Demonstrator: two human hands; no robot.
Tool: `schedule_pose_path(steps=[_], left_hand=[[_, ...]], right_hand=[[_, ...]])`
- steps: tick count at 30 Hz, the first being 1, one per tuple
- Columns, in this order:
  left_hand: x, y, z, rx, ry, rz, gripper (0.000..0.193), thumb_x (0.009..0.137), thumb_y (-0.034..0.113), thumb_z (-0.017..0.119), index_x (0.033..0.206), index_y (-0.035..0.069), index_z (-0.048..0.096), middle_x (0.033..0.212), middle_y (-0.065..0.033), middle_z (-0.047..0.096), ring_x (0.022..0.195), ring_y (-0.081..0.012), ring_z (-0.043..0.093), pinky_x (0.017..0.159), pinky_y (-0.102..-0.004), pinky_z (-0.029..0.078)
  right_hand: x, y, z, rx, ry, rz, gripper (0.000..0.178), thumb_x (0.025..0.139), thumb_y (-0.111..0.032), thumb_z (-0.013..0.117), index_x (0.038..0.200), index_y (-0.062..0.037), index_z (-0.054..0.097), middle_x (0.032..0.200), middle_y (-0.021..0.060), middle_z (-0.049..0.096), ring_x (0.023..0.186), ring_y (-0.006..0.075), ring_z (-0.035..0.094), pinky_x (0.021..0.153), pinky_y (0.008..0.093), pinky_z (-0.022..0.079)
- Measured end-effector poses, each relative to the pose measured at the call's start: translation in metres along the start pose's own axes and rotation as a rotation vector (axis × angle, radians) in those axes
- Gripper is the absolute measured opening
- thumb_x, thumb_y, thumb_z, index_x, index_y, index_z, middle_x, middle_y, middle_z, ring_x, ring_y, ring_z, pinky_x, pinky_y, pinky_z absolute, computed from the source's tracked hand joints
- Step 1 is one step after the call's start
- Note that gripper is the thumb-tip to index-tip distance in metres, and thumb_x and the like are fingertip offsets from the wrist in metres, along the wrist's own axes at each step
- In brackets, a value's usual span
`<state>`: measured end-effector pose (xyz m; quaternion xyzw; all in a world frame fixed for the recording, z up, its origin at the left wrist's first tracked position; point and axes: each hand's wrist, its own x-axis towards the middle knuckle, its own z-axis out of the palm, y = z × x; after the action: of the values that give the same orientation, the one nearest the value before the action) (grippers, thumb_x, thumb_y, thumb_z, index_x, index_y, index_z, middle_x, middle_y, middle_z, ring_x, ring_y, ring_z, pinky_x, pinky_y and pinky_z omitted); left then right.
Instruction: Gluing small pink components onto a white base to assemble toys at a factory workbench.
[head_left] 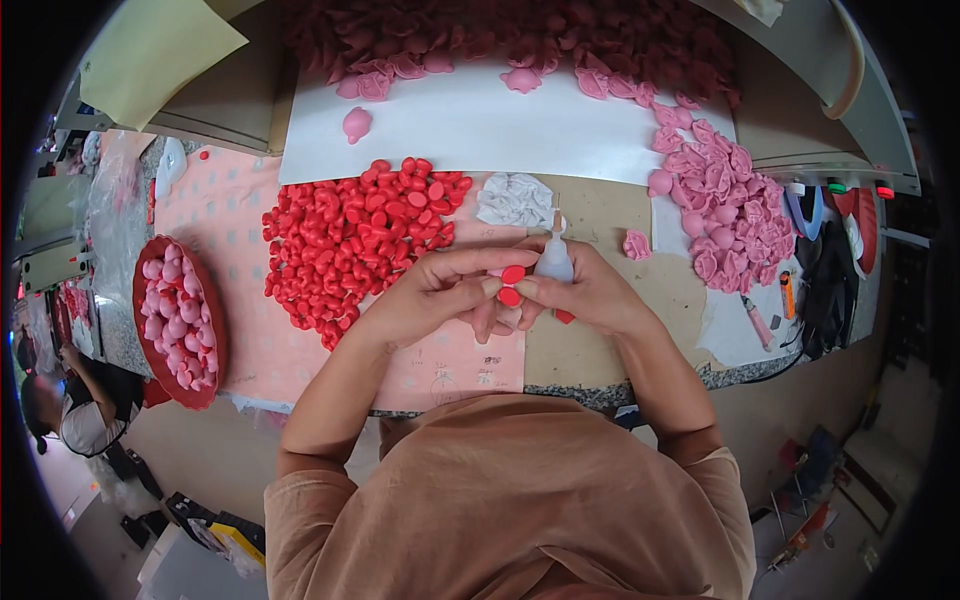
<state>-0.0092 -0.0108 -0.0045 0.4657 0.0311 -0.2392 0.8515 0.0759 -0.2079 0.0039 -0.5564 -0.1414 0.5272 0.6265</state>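
Stone-edged desk (575,394): left grip (425,292), right grip (600,292) pinch red oval pieces (513,273), latter also clasping translucent needle-tipped bottle (555,262), so slips possible.

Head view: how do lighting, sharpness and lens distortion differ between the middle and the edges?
Head view, top: the heaped pink pieces sink into shadow; head view, centre: two held red discs look bright and fairly sharp; head view, left rim: the co-worker looks softer; head view, overall: the granite table edge bows, and black rounds off the corners.
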Motion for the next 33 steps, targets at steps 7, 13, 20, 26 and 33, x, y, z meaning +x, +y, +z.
schedule_pose_path(steps=[7, 13, 20, 26, 33], left_hand=[[0.001, 0.006, 0.004, -0.007, 0.016, -0.02, 0.041, 0.091, 0.003, 0.045, 0.132, 0.001, 0.043, 0.065, -0.0056, 0.058, 0.057, -0.013, 0.057, 0.058, -0.0287, 0.05], [0.001, 0.006, 0.005, -0.041, 0.017, -0.028, 0.042, 0.09, 0.001, 0.043, 0.132, 0.0, 0.043, 0.065, -0.0053, 0.058, 0.055, -0.0125, 0.057, 0.058, -0.0284, 0.05], [0.0, 0.006, 0.006, -0.032, 0.054, -0.047, 0.041, 0.091, 0.002, 0.042, 0.132, 0.0, 0.043, 0.066, -0.0049, 0.057, 0.053, -0.0116, 0.054, 0.057, -0.0274, 0.05], [0.0, 0.008, 0.004, -0.03, 0.019, -0.086, 0.043, 0.091, 0.004, 0.044, 0.133, 0.01, 0.045, 0.063, -0.0025, 0.053, 0.059, -0.0114, 0.057, 0.072, -0.0348, 0.055], [-0.001, 0.004, 0.001, -0.032, 0.036, -0.088, 0.047, 0.088, -0.002, 0.04, 0.133, 0.009, 0.045, 0.062, -0.0032, 0.052, 0.058, -0.0124, 0.057, 0.073, -0.037, 0.056]], right_hand=[[0.001, 0.001, -0.001, 0.016, -0.008, 0.003, 0.037, 0.088, -0.023, 0.06, 0.116, -0.0001, 0.051, 0.091, 0.0037, 0.065, 0.067, 0.0094, 0.065, 0.045, 0.0157, 0.038], [0.001, 0.002, 0.0, 0.068, -0.006, -0.03, 0.038, 0.088, -0.022, 0.06, 0.118, -0.0002, 0.051, 0.091, 0.0034, 0.065, 0.068, 0.0091, 0.064, 0.048, 0.0166, 0.041], [-0.001, -0.005, 0.003, 0.057, 0.007, 0.024, 0.037, 0.087, -0.02, 0.061, 0.117, 0.0003, 0.051, 0.091, 0.004, 0.065, 0.069, 0.0091, 0.063, 0.054, 0.0187, 0.046], [0.0, 0.002, 0.001, 0.051, 0.02, 0.012, 0.039, 0.087, -0.019, 0.061, 0.118, 0.0012, 0.05, 0.091, 0.0051, 0.065, 0.069, 0.0102, 0.062, 0.059, 0.0212, 0.05], [0.001, 0.005, 0.001, 0.074, 0.02, -0.004, 0.038, 0.087, -0.017, 0.06, 0.119, 0.0021, 0.05, 0.092, 0.0063, 0.064, 0.069, 0.0104, 0.062, 0.063, 0.0241, 0.052]])
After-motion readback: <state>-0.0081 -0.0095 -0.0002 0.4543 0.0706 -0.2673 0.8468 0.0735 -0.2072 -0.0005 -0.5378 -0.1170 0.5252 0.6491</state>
